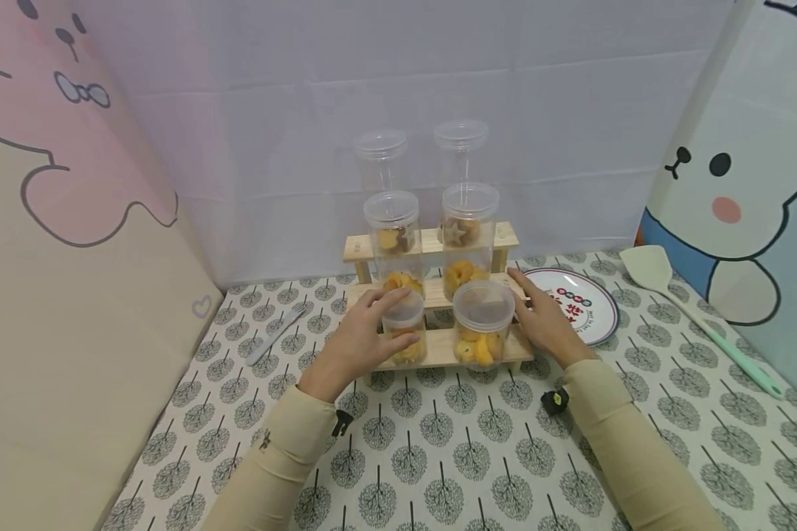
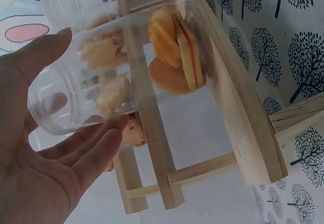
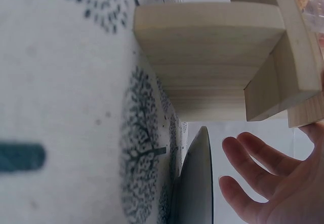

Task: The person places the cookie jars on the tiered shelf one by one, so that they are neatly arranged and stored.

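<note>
My left hand (image 1: 361, 335) is round a clear lidded jar (image 1: 413, 335) of cookies on the front left of a wooden tiered rack (image 1: 443, 348). In the left wrist view, the thumb and fingers lie on opposite sides of this jar, near its lid (image 2: 53, 100); sandwich cookies (image 2: 174, 54) show at its base. My right hand (image 1: 547, 321) is at the rack's right end, its fingers loosely extended and holding nothing. In the right wrist view, part of that hand (image 3: 288, 183) meets the wooden edge. Nearest it stands a wider jar (image 1: 483, 324) of yellow snacks.
Several more clear jars (image 1: 470, 214) stand on the middle and top tiers. A patterned plate (image 1: 598, 313) lies right of the rack, beside a spatula (image 1: 694, 317) with a green handle. A pale slim utensil (image 1: 275, 335) lies at left. A small black object (image 1: 555, 402) is near the right sleeve.
</note>
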A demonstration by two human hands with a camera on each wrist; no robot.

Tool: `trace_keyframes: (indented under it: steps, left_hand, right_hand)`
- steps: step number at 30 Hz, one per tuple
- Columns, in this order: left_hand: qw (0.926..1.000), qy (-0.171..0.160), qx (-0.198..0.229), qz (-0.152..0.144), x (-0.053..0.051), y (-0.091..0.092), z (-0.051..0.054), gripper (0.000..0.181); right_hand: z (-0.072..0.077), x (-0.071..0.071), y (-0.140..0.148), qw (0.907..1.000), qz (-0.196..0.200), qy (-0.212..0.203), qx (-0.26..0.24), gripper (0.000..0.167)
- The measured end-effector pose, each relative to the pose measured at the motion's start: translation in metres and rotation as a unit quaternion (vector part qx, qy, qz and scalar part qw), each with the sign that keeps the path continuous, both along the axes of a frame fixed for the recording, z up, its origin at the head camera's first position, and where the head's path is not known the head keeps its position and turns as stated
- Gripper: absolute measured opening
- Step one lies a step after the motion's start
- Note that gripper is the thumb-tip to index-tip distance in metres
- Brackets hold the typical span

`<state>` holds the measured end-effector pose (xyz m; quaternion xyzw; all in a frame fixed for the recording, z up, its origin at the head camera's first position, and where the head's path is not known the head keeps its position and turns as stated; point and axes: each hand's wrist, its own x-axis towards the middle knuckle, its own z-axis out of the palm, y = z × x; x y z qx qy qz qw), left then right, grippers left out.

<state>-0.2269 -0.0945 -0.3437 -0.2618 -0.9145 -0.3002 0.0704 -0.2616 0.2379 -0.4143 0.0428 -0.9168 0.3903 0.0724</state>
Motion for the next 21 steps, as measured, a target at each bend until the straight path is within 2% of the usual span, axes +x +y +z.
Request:
trace_keyframes:
  steps: [12,21]
  left_hand:
    - [0.9999,-0.008,-0.003,0.010,0.0008,0.0003,-0.0024,0.075]
    - [1.0000,-0.005,0.007,-0.004,0.0016,-0.0032,-0.0040,0.079]
  right_hand:
    - [-0.0003,-0.0014,-0.0004,1.0000,0.000,0.004,0.003,0.064]
    - [0.0009,0.0003,0.0014,0.9999,0.012,0.009,-0.004,0.063]
